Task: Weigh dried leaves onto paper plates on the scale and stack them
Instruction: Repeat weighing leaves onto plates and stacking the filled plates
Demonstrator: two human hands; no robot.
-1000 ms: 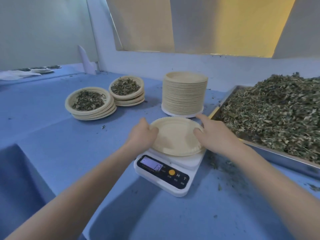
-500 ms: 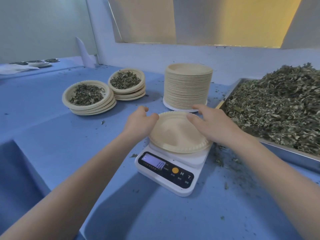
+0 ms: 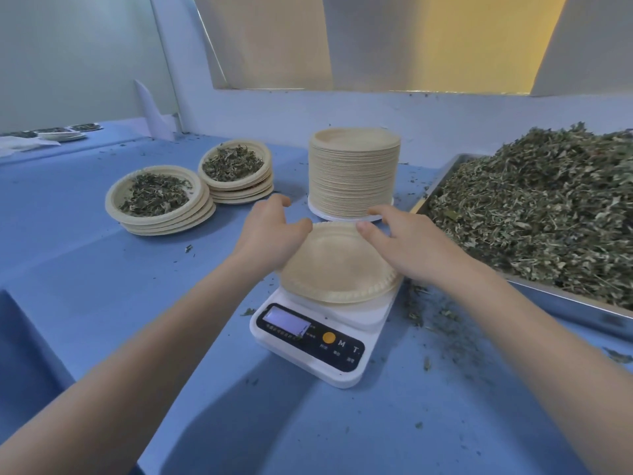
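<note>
Fingers (image 3: 274, 204) of the left hand (image 3: 270, 234) lie loosely curled against the left rim of an empty, round, beige paper plate (image 3: 337, 265), thumb toward the far edge; those of the right hand (image 3: 407, 245) rest lightly spread over the right rim, thumb tip on the plate's inner slope. Neither hand appears to clamp the rim: both seem to steady and centre the plate, presumably so that it sits level before the reading is taken. The plate lies on the platform of a white digital kitchen scale (image 3: 346, 320) with a black control strip; the display (image 3: 287, 322) is lit, but its digits cannot be read.

A tall stack of empty beige paper plates (image 3: 354, 173) stands just behind the scale, within easy reach for the next plate. At right, a shallow metal tray (image 3: 561, 305) holds a heaped mound of grey-green dried leaves (image 3: 541, 214), set beside the right hand, which would plausibly do the scooping. At left, well apart from the scale, two short stacks of filled plates rest on the blue bench (image 3: 102, 269): the nearer stack (image 3: 159, 200) and the farther stack (image 3: 238, 171), each topped with a portion of leaves. Loose leaf crumbs (image 3: 431, 310) litter the bench between scale and tray.

Judged stage: plate placed, no leaves yet added; the display probably needs zeroing first.
</note>
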